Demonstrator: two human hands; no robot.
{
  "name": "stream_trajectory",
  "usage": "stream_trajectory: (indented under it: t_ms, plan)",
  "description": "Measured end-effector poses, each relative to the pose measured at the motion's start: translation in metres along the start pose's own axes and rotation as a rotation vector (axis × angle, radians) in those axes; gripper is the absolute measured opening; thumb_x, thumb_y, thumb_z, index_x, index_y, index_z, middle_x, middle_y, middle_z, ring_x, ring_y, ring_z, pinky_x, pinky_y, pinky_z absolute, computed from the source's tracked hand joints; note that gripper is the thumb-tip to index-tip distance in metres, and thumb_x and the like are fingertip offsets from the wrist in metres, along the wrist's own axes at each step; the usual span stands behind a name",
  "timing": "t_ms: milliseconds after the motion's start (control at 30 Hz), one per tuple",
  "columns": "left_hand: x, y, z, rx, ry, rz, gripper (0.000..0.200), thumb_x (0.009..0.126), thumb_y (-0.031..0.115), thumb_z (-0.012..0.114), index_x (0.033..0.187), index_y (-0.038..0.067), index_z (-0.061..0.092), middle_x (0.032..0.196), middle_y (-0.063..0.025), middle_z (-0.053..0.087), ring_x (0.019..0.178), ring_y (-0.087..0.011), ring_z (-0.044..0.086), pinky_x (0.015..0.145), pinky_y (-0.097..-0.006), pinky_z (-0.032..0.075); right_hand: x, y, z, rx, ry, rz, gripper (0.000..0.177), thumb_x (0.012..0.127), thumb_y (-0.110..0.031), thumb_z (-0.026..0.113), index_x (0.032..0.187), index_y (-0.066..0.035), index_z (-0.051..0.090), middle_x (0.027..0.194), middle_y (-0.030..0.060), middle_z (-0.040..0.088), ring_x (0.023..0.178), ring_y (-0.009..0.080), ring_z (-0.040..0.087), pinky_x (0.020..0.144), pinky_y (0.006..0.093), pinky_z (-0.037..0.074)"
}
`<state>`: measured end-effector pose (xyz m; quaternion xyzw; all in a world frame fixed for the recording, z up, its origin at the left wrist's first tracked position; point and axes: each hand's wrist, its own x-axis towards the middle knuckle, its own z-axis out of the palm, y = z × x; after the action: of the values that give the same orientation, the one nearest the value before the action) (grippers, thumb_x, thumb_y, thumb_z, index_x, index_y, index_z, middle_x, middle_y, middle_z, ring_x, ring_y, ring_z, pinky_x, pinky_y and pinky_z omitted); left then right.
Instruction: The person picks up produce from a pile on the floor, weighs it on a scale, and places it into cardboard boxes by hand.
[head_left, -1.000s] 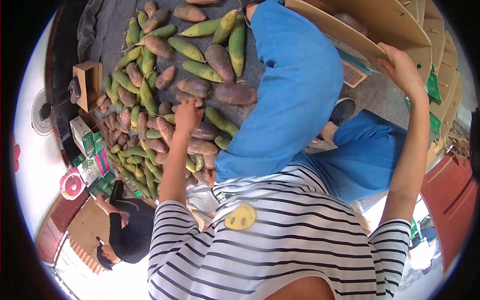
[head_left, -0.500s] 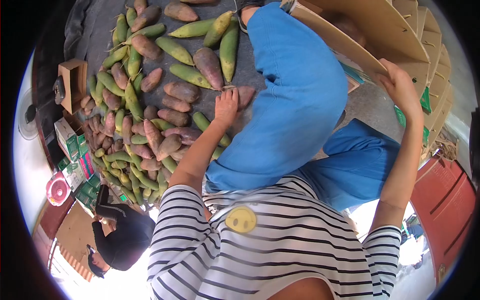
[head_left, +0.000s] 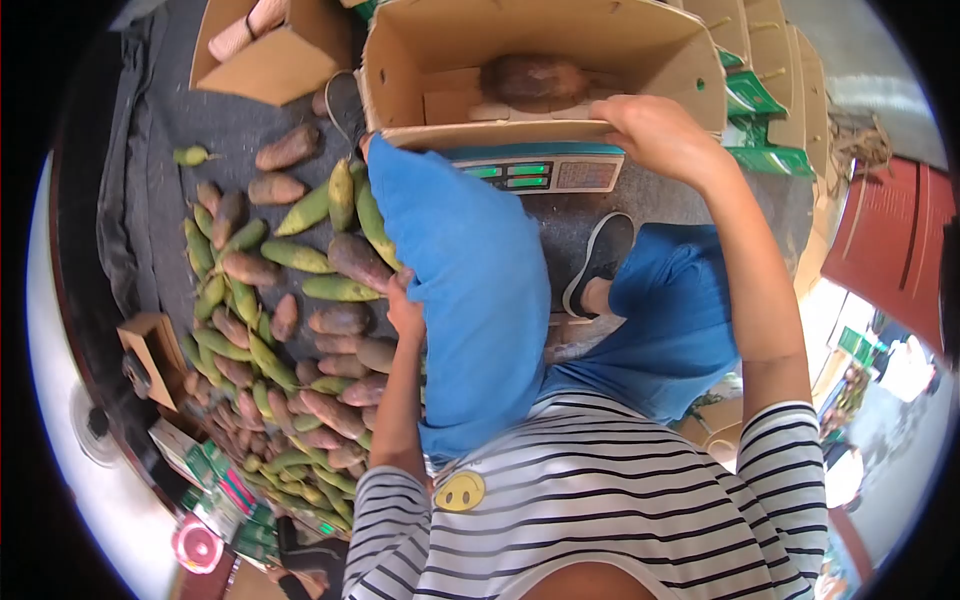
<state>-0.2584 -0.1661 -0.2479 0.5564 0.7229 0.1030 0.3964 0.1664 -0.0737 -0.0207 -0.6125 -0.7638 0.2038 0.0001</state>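
Observation:
My left hand [head_left: 405, 308] is beside my bent knee, its fingers curled near the lower end of a reddish radish [head_left: 360, 262]; what they hold is hidden by the hand and trouser leg. Green radishes [head_left: 302, 257] and more reddish ones lie around it on dark cloth. With its fingers over the near rim, my right hand [head_left: 655, 135] grips an open cardboard box [head_left: 545, 133]. Inside the box is a blurred dark reddish radish [head_left: 535, 82]. The box rests on a scale [head_left: 590, 172] with lit green digits.
Another open carton [head_left: 265, 65] stands at the upper left, with a pinkish item in it. Stacked cartons [head_left: 775, 60] are at the upper right. A small box [head_left: 155, 360] and a pink fan [head_left: 197, 543] are at the left. Another person's arm [head_left: 310, 560] shows at the lower left.
The view has swung right, bringing the scale display and more of the box's inside into sight. My left hand is now close against my knee; my right hand remains on the box rim.

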Motion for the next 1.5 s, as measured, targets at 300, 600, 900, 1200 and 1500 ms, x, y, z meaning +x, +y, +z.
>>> stream_trajectory:
  t_ms: [300,600,900,1200,1500]
  plan:
    - [0.004,0.171,-0.159,-0.725,0.614,0.383,0.071,0.072,0.020,0.075,0.128,-0.004,0.038,0.118,-0.0149,0.050,0.106,-0.0223,0.051,0.093,-0.0363,0.041,0.002,-0.001,0.003,-0.007,-0.042,0.039,0.023,0.076,-0.006,0.062,0.097,-0.003,0.054,0.090,0.0148,0.061,0.091,0.0349,0.057,0.076,0.0448,0.045]
    - [0.016,0.378,-0.129,-0.017,0.257,1.204,0.064,0.066,0.019,0.072,0.121,0.001,0.045,0.104,-0.0209,0.057,0.097,-0.0347,0.057,0.083,-0.0398,0.045,0.004,0.005,0.006,0.028,-0.020,-0.065,0.026,0.076,-0.006,0.061,0.101,-0.002,0.056,0.093,0.0184,0.061,0.092,0.0383,0.056,0.076,0.0443,0.045]
    - [0.059,0.299,-0.152,0.027,0.311,1.151,0.049,0.076,0.020,0.069,0.115,-0.002,0.050,0.103,-0.0179,0.057,0.098,-0.0304,0.055,0.085,-0.0367,0.044,0.008,-0.007,-0.004,0.101,-0.045,-0.064,0.018,0.079,-0.009,0.059,0.095,-0.002,0.055,0.088,0.0190,0.060,0.089,0.0381,0.056,0.074,0.0453,0.044]
    - [-0.002,-0.016,-0.080,0.692,-0.343,0.181,0.063,0.071,0.026,0.072,0.125,0.009,0.046,0.106,-0.0177,0.055,0.103,-0.0345,0.054,0.085,-0.0417,0.045,0.005,-0.005,-0.001,0.079,-0.034,-0.068,0.017,0.079,-0.009,0.058,0.093,-0.001,0.053,0.088,0.0193,0.059,0.089,0.0392,0.054,0.075,0.0450,0.043]
    - [-0.039,-0.072,-0.013,0.793,-0.313,0.198,0.091,0.063,0.032,0.079,0.137,0.011,0.031,0.131,-0.0127,0.043,0.117,-0.0291,0.044,0.094,-0.0440,0.036,0.011,-0.004,-0.005,0.050,-0.127,-0.004,0.029,0.081,-0.009,0.058,0.108,0.000,0.054,0.101,0.0202,0.058,0.097,0.0377,0.055,0.083,0.0386,0.043]
